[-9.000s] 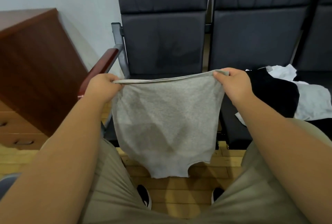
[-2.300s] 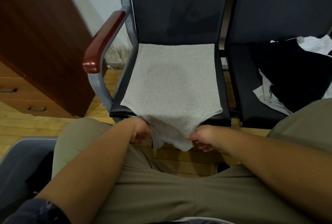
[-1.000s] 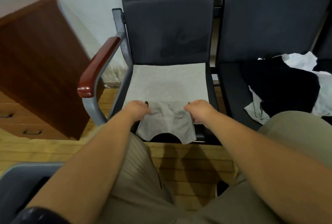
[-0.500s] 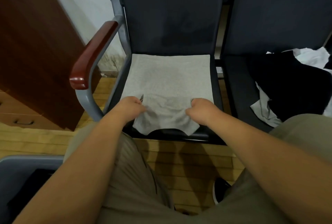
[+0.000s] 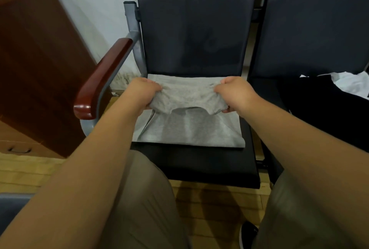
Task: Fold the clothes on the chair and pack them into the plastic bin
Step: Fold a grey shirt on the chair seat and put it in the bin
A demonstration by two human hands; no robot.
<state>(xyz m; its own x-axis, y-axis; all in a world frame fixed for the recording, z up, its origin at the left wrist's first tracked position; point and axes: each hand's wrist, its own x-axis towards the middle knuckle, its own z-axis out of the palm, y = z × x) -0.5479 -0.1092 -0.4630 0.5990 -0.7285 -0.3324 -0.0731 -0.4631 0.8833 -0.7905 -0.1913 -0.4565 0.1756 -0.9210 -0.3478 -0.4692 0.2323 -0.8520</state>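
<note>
A: Where's the grey top [image 5: 187,129]?
B: Flat on the chair seat [image 5: 199,164]; its near end is lifted up & bent back toward the chair's back.
A: Who's got it?
B: Both hands; L hand [image 5: 142,95] is clenched on the bunched edge, on the chair's armrest [image 5: 103,81] side; R hand [image 5: 235,94] grips the other end, curled tight in the cloth.
A: What else?
B: On the seat right of the chair, a black cloth [image 5: 319,109] w/ a white cloth [image 5: 351,85] behind it; left of the chair, a brown cabinet [image 5: 40,59]; a grey bin corner [image 5: 9,198] too, low & left of the chair.
</note>
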